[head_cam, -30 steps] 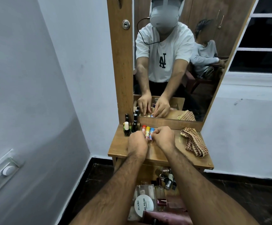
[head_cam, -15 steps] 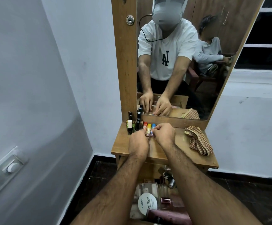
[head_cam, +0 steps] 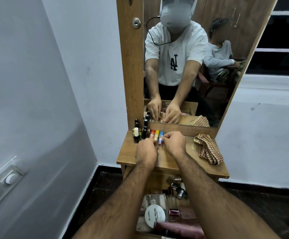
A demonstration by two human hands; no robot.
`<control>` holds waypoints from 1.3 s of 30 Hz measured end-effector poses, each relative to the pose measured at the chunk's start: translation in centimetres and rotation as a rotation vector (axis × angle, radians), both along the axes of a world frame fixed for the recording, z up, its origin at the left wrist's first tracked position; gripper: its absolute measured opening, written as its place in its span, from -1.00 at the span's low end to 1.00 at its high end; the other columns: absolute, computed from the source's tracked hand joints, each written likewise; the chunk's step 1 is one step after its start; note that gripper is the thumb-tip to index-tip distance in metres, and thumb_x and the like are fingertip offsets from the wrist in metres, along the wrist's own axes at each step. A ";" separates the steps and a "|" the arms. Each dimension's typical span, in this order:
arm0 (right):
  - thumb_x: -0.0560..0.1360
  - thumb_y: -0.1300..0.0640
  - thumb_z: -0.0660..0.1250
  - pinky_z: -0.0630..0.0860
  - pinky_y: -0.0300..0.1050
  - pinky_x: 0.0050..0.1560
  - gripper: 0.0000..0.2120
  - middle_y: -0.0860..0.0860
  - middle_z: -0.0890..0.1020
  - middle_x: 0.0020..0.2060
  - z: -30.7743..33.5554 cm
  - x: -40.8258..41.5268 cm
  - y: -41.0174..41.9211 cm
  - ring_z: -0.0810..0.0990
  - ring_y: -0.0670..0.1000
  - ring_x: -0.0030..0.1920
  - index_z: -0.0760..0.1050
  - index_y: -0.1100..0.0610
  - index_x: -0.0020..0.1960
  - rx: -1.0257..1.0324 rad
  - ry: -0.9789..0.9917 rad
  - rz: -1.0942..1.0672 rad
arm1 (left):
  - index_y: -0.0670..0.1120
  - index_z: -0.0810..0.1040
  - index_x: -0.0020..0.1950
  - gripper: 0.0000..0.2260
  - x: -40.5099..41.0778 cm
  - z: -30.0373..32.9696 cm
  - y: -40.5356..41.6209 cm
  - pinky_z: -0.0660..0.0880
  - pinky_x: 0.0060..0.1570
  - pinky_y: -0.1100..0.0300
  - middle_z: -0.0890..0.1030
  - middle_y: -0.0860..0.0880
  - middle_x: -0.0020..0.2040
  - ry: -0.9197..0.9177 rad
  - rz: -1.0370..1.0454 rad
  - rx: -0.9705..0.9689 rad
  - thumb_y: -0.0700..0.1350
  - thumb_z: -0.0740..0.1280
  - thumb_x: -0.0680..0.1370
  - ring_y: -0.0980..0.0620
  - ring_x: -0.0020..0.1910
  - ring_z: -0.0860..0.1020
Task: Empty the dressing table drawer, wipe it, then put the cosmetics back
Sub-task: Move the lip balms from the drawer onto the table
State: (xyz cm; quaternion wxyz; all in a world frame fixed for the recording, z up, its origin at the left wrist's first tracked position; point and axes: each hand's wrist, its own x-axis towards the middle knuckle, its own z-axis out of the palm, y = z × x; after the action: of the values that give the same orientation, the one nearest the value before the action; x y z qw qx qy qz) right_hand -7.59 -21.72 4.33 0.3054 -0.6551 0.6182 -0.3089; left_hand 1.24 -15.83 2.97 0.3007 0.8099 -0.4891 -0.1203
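1. Both hands, left hand and right hand, look pinched on the tubes near the tabletop back edge; keep them touching.
2. Drawer below is still full, so grab those cosmetics next.

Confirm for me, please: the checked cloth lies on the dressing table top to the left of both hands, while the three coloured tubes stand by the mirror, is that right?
Not quite. In the head view the checked cloth lies to the right of both hands, beyond the right hand, not the left hand. It does lie on the dressing table top, and the three coloured tubes stand by the mirror.
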 end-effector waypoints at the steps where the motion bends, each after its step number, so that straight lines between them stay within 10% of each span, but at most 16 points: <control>1: 0.51 0.22 0.39 0.23 -0.38 -0.43 -0.88 -0.03 0.63 -0.26 0.1 -0.2 0.0 0.51 -0.11 -0.23 0.70 0.14 -0.14 -0.005 -0.002 0.007 | -0.01 0.64 0.16 -0.81 0.0 0.1 0.1 0.50 -0.01 0.18 0.67 0.00 0.03 0.006 0.000 -0.007 -0.08 0.36 0.57 0.05 0.02 0.57; 9: 0.49 0.26 0.41 0.67 0.09 -0.14 -0.83 -0.06 0.67 -0.28 0.0 -2.2 2.1 0.68 0.03 -0.22 0.65 0.03 -0.19 -0.041 -0.176 0.009 | 0.00 0.65 0.12 -0.84 -0.2 0.1 3.0 0.50 0.08 0.24 0.66 0.07 0.05 0.107 0.015 -0.118 -0.10 0.40 0.55 0.15 -0.01 0.55; 15: 0.54 0.26 0.37 0.67 -0.06 -0.26 -0.88 0.00 0.67 -0.25 0.0 -5.4 5.8 0.69 0.02 -0.19 0.61 0.06 -0.08 -0.042 -0.244 0.079 | 0.05 0.65 -0.06 -0.96 -0.3 -1.4 6.6 0.61 -0.03 0.08 0.66 0.13 -0.16 0.181 -0.026 -0.058 -0.03 0.42 0.53 0.14 -0.17 0.62; 21: 0.51 0.26 0.42 0.56 -0.18 -0.37 -0.83 -0.01 0.66 -0.32 -2.3 -7.9 9.5 0.64 -0.06 -0.32 0.60 0.05 -0.20 0.083 -0.177 0.182 | 0.04 0.64 -0.04 -0.95 -0.8 -3.3 9.7 0.40 -0.28 0.37 0.65 0.10 -0.08 0.076 -0.154 0.137 -0.04 0.38 0.56 0.20 -0.16 0.54; 33: 0.50 0.16 0.42 0.55 -0.11 -0.06 -0.96 -0.03 0.67 -0.16 -7.3 -9.8 10.7 0.61 -0.03 -0.11 0.63 0.05 -0.12 0.188 0.268 0.076 | -0.07 0.64 0.13 -0.81 -0.7 -6.9 9.0 0.54 0.11 0.10 0.68 -0.02 0.06 -0.024 -0.292 0.293 -0.21 0.33 0.56 0.02 0.05 0.61; 39: 0.50 0.14 0.43 0.38 -0.23 -0.28 -0.99 -0.03 0.63 -0.18 -7.7 -9.1 9.7 0.53 -0.08 -0.24 0.61 0.07 -0.08 0.233 0.295 0.080 | -0.03 0.62 0.11 -0.85 -1.2 -7.9 7.6 0.50 0.06 0.13 0.65 0.01 0.06 -0.006 -0.363 0.404 -0.14 0.34 0.57 0.06 0.01 0.57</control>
State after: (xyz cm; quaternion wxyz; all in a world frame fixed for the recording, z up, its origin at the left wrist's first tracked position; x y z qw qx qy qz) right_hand -16.71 -11.97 -3.35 0.2974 -0.6775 0.6613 -0.1233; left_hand 0.09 -8.21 -4.91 0.1051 0.7529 -0.5931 -0.2651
